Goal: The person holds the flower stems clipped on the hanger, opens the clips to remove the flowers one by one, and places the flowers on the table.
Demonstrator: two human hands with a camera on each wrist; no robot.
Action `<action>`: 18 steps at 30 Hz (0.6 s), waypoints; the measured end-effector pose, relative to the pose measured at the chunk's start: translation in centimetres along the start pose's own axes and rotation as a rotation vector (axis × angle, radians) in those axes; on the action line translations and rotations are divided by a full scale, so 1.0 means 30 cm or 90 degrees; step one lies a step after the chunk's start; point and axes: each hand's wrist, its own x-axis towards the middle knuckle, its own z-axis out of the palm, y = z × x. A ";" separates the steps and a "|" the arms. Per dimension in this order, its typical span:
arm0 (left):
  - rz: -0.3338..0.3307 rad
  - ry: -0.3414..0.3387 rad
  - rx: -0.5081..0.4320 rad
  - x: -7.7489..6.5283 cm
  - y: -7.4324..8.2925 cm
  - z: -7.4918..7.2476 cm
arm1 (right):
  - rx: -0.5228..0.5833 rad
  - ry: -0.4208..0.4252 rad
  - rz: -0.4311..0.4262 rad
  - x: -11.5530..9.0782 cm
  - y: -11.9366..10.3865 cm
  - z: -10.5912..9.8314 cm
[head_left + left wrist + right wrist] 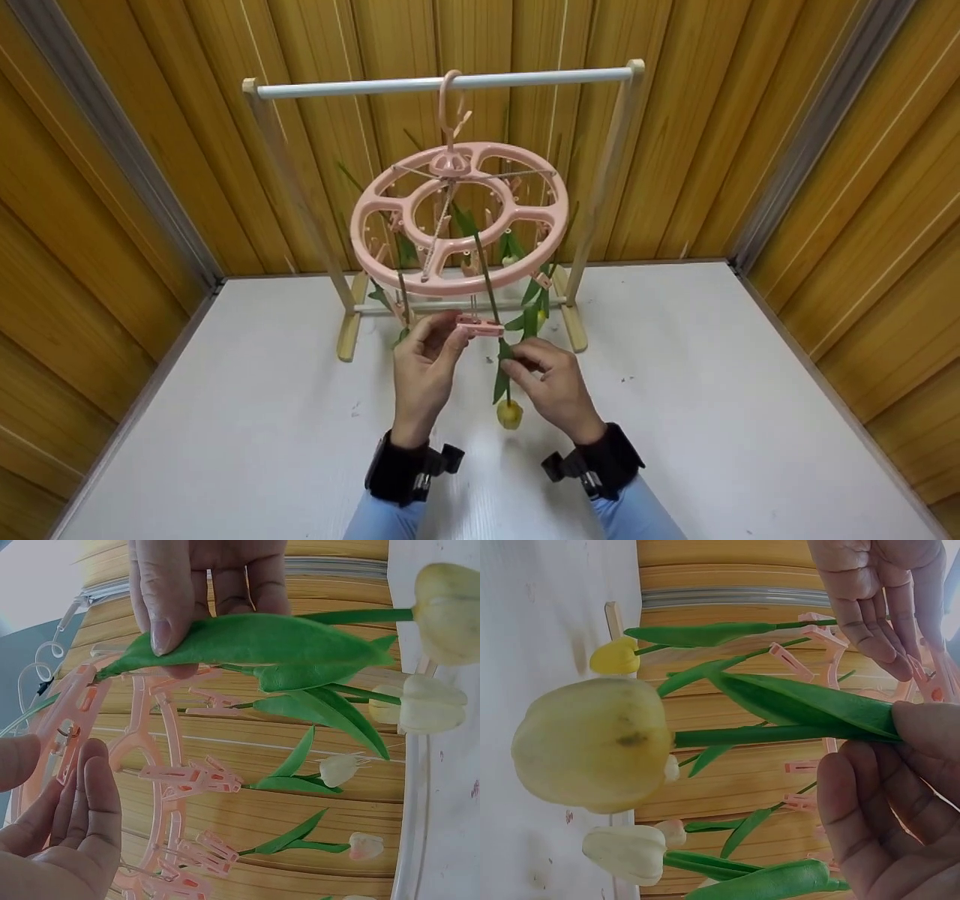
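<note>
Left hand (421, 371) pinches a pink clip (481, 328); right hand (556, 386) pinches a bloom-down yellow tulip (510, 414), stem (486, 274) against clip's tip.

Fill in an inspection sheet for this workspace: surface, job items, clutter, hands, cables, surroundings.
Surface: white flat tabletop with scattered small dark specks.
Job items: yellow tulip with green leaves, head down, stem at the end of a pink plastic clip; round pink plastic hanger with other tulips hanging below.
Clutter: nothing seen beyond the specks.
Hands: left hand grips the clip; right hand pinches the yellow tulip.
Cables: nothing seen clearly enough to name.
Surroundings: brown wood-plank-patterned walls; wooden rack with white bar.
</note>
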 end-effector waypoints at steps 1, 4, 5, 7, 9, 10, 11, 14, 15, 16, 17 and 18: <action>-0.003 0.003 0.002 0.001 0.001 0.000 | 0.004 0.001 -0.001 0.001 0.001 0.001; -0.004 0.003 -0.003 0.006 0.003 0.000 | 0.014 0.006 0.001 0.005 0.001 0.002; -0.006 0.001 -0.008 0.006 0.003 -0.001 | 0.017 0.008 0.001 0.006 0.000 0.003; -0.010 0.001 -0.014 0.007 0.006 -0.002 | 0.021 0.010 0.000 0.007 -0.002 0.003; -0.012 -0.001 -0.018 0.007 0.010 -0.003 | 0.019 0.008 -0.002 0.009 -0.004 0.003; -0.014 -0.002 -0.018 0.006 0.012 -0.004 | 0.020 0.005 0.000 0.010 -0.004 0.002; -0.016 -0.002 -0.014 0.006 0.012 -0.004 | 0.021 0.003 0.000 0.010 -0.006 0.001; -0.012 -0.008 -0.007 0.003 0.009 -0.005 | 0.029 -0.004 0.008 0.009 -0.010 -0.002; -0.011 -0.011 -0.004 0.002 0.007 -0.005 | 0.031 -0.006 0.009 0.008 -0.011 -0.002; -0.010 -0.011 -0.003 0.001 0.005 -0.006 | 0.036 -0.009 0.013 0.007 -0.011 -0.003; -0.008 -0.012 -0.002 0.000 0.003 -0.006 | 0.039 -0.011 0.015 0.006 -0.009 -0.003; -0.005 -0.013 -0.002 -0.001 0.001 -0.007 | 0.044 -0.013 0.019 0.004 -0.008 -0.003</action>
